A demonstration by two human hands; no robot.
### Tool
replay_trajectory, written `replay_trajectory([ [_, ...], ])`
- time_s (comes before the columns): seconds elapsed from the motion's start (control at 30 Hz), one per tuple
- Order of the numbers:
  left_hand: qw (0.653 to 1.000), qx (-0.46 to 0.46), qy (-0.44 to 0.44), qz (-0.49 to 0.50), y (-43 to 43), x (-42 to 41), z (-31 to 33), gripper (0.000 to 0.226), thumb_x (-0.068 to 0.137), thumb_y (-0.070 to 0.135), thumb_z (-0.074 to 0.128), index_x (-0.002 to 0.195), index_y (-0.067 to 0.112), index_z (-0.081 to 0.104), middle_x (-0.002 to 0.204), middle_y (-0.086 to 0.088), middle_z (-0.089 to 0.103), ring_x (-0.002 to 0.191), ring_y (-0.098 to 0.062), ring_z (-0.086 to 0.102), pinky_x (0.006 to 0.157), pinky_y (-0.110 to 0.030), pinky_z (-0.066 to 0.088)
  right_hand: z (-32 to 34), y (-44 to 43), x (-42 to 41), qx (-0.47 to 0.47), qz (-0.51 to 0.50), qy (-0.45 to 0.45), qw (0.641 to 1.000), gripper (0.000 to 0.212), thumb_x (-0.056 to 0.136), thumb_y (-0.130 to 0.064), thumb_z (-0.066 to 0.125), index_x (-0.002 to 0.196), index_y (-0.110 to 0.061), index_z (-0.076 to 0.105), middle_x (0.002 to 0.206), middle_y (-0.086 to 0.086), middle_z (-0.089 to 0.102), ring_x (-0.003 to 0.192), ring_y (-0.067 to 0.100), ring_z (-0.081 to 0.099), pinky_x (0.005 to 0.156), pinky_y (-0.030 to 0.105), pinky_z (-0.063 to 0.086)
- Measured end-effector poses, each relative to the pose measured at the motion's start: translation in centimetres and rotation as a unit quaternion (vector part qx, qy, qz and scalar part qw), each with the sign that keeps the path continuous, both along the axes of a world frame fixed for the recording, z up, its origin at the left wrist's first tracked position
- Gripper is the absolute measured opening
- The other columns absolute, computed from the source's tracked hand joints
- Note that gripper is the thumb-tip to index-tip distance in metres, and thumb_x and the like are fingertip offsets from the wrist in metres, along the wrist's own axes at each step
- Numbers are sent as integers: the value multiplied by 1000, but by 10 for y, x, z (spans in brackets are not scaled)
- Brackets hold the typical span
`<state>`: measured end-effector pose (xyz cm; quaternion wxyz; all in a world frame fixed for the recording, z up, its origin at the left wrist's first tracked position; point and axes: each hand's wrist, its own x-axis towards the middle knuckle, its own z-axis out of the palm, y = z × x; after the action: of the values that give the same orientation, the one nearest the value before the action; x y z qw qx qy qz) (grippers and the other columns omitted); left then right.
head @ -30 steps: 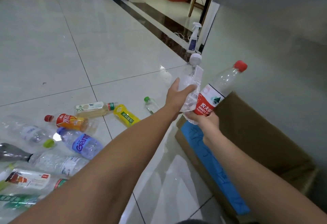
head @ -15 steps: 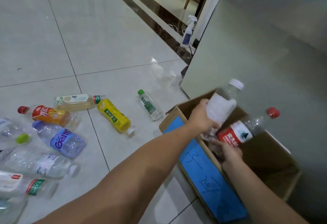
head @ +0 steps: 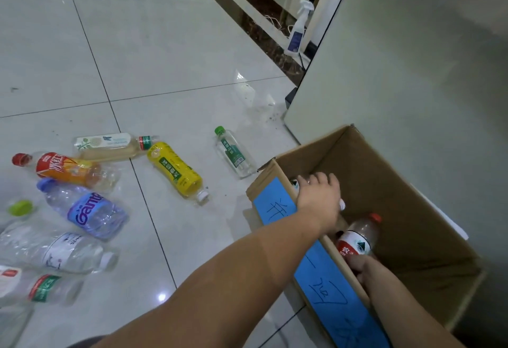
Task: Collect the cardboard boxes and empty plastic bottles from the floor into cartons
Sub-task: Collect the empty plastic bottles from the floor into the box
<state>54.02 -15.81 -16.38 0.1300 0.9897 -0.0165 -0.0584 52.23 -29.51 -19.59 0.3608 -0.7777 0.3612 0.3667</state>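
An open brown carton (head: 412, 182) with a blue hand-written label (head: 327, 287) stands on the floor at the right. My left hand (head: 319, 199) reaches palm down into it, closed over a clear bottle whose white cap (head: 342, 205) peeks out beside the hand. My right hand (head: 367, 270) grips the base of a red-capped, red-labelled bottle (head: 357, 240) low inside the carton. Several empty bottles lie on the tiles to the left: a yellow one (head: 176, 173), a green-capped one (head: 235, 152), a blue Ganten one (head: 82, 210) and an orange one (head: 60, 169).
A white cabinet (head: 398, 72) rises right behind the carton. A spray bottle (head: 298, 30) stands by its far corner, near cables and a dark floor strip. More clear bottles (head: 52, 251) and a loose green cap (head: 20, 207) lie at the left edge.
Both hands have dropped from above the carton down into it, carrying their bottles. My view has tilted downward, so the carton's inside now shows.
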Motion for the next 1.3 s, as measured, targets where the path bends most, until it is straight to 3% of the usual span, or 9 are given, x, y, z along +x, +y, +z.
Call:
replay_trajectory([
  [0.07,999,-18,-38,-4,7,3,-1,72,89,24,56,148,4,19,151,-21,26,140,-33,26,117,-53,17,4,6,0,-24,54,3,998,19,96,-1,47,79,4,56,52,16,55,25,21,51,37,23,49],
  [0.17,994,-26,-102,6,23,7,-4,59,99,27,41,150,7,20,159,-14,15,148,-26,11,119,-47,4,6,19,6,-32,103,-9,994,20,94,-18,53,90,2,52,68,13,54,55,22,52,45,21,52],
  [0.23,990,-27,-138,22,38,8,-7,55,103,32,29,152,9,17,160,-11,11,149,-24,6,119,-43,-1,-2,18,19,-46,115,-49,991,55,72,-39,68,100,6,55,71,16,59,60,24,56,58,26,58],
  [0.3,986,-11,-162,36,58,7,-8,56,104,35,22,153,9,11,161,-10,6,149,-23,1,119,-40,-5,-1,30,32,-16,67,-89,994,44,85,-38,59,95,5,56,57,14,62,55,23,59,58,29,54],
  [0.37,984,18,-169,55,83,2,-10,57,104,37,18,153,11,6,162,-8,1,149,-22,-4,118,-39,-9,15,56,40,-44,33,-159,986,45,99,-36,41,109,5,57,81,18,65,79,27,60,69,34,48],
  [0.47,984,39,-139,108,125,-12,-13,59,104,40,17,153,11,2,162,-8,-3,149,-23,-7,117,-40,-11,34,109,51,-170,85,-328,925,62,99,-39,40,142,4,32,142,25,38,130,36,40,107,45,35],
  [0.67,965,105,-47,234,210,-62,-30,64,104,40,19,151,6,-10,160,-12,-15,147,-28,-16,116,-45,-12,37,242,26,-76,351,-540,761,64,99,-36,38,150,-3,15,157,14,15,146,26,14,117,35,14],
  [0.93,919,84,93,373,303,-162,-65,75,101,48,27,151,8,-11,159,-11,-19,146,-29,-18,116,-48,-12,-53,327,-34,18,536,-379,755,81,97,-44,41,150,-2,-4,159,14,-8,148,23,-7,118,32,1],
  [1.3,823,-27,276,496,333,-228,-112,74,97,58,24,149,29,-19,156,-24,-18,145,-42,-10,113,-62,6,-122,334,-30,-55,540,-251,801,98,89,-48,55,150,-15,-15,157,15,-19,146,30,-14,116,51,5],
])
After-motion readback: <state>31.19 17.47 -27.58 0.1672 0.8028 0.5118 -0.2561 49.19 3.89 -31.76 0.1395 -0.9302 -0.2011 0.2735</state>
